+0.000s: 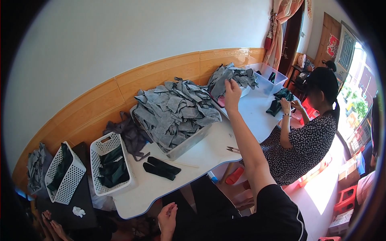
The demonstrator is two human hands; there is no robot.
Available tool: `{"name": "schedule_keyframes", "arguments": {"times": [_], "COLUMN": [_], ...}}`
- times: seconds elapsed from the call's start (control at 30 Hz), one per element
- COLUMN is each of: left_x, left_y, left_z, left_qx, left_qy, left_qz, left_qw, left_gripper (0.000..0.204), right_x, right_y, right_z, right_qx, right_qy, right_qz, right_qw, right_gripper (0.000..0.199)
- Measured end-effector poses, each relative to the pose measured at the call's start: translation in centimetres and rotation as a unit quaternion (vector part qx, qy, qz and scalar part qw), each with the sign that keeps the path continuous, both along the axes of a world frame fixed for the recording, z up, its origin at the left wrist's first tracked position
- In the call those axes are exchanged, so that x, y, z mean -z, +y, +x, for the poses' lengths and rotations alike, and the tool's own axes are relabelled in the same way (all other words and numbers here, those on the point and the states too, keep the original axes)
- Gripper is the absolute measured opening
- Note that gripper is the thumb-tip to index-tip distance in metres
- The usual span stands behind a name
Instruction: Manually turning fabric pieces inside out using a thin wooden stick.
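Observation:
My right arm reaches across the white table to the far pile of grey cloth pieces [246, 76]. There my right hand [232, 96] is closed, its fingertips pinching a grey cloth piece [220, 86] at the pile's near side. Low at the table's front edge, over my lap, is my left hand [167, 219]. Its fingers are curled together and nothing shows in them. Two dark strips of fabric [161, 168] lie side by side on the table in front of me. Beside them is a thin pale stick [181, 163].
A clear bin [189, 141] heaped with grey cloth stands mid-table. White perforated baskets [95, 154] holding dark fabric are at the left. Small metal snips [233, 150] lie by the right edge. A co-worker [301, 132] handles dark fabric at the right, near a clear box [265, 86].

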State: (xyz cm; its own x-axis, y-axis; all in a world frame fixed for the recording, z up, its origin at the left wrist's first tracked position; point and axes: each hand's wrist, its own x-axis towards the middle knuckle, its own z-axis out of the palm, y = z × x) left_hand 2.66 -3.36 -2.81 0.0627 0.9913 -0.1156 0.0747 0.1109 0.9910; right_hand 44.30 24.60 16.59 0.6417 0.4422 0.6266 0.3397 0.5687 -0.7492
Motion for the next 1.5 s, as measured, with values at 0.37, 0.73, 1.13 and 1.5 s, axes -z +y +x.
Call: {"name": "schedule_keyframes", "arguments": {"times": [0.37,0.73,1.13,1.5], "left_x": [-9.7,-6.5,-5.9,-5.3], "left_y": [6.1,4.9,3.9,3.0], "left_z": [3.4,1.1,1.0,1.5], "left_qx": [-0.005,-0.058,-0.093,-0.080], "left_qy": [-0.093,-0.131,-0.056,-0.076], "left_qz": [0.185,0.051,0.045,0.078], "left_qw": [0.978,0.988,0.993,0.991], "left_gripper": [0.043,0.012,0.013,0.011], "right_x": [4.3,11.7,12.9,13.8], "right_y": [-16.1,-22.0,-23.0,-23.1], "right_z": [-17.2,-23.4,-24.0,-24.2], "right_qx": [-0.543,-0.540,-0.513,-0.462], "right_qy": [0.118,0.063,0.092,0.083], "right_qz": [-0.293,-0.407,-0.421,-0.401], "right_qw": [0.778,0.734,0.742,0.787], "right_gripper": [0.024,0.027,0.015,0.017]}}
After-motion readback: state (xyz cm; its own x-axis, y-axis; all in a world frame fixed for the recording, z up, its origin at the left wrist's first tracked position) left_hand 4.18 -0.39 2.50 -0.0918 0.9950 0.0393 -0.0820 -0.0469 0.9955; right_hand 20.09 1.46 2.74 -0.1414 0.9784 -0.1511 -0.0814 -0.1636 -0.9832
